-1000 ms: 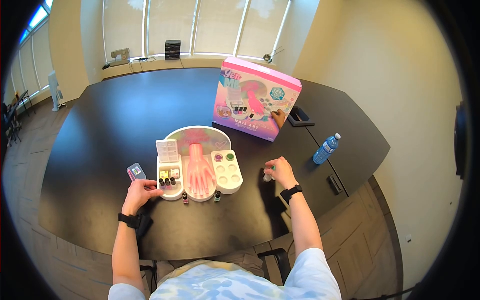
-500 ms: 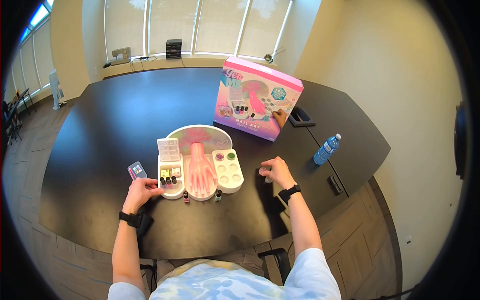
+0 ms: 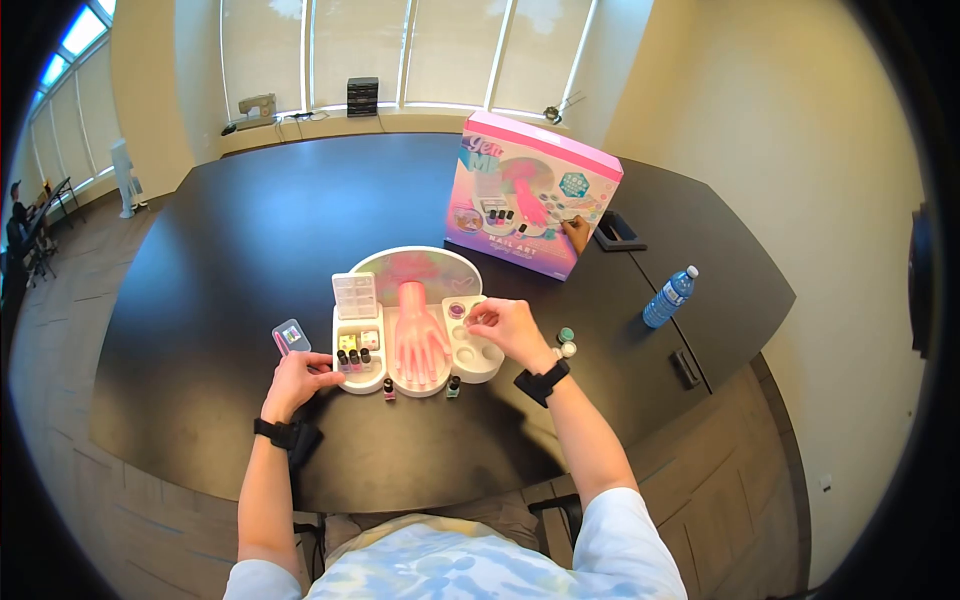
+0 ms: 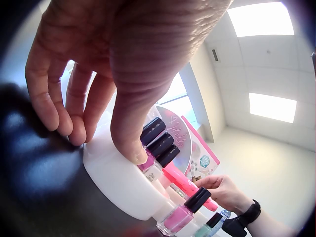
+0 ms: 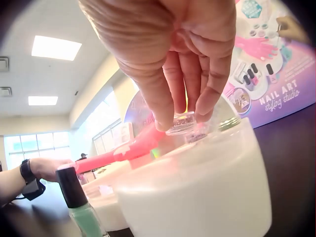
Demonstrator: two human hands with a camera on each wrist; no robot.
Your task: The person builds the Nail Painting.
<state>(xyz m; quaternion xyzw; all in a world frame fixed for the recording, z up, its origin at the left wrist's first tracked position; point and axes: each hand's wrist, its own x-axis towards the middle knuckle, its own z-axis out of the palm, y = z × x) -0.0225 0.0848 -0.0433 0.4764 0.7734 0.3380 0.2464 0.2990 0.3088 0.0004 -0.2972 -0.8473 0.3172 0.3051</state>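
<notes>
My left hand (image 3: 296,382) holds the left edge of a white nail art station (image 3: 485,377), thumb over the rim and fingers down outside the wall. Beside the thumb stands a row of black-capped nail polish bottles (image 3: 354,360). Over the round wells at the station's right, my right hand (image 3: 508,328) pinches a small clear glitter pot (image 5: 180,124) between thumb and fingers. A purple pot (image 3: 457,310) sits in an upper well. Between both hands lies a pink model hand (image 3: 418,335). Pink (image 3: 389,390) and mint (image 3: 453,387) polish bottles stand in front.
Two small pots, one green-topped (image 3: 567,335) and one pale (image 3: 568,350), rest on the table right of the station. Behind stands the printed box (image 3: 535,200). A water bottle (image 3: 668,298) is farther right, and a clear case (image 3: 291,337) lies at the left.
My right hand has moved left from the loose pots on the table to the station's wells, carrying a glitter pot. My left hand stays at the station's left edge.
</notes>
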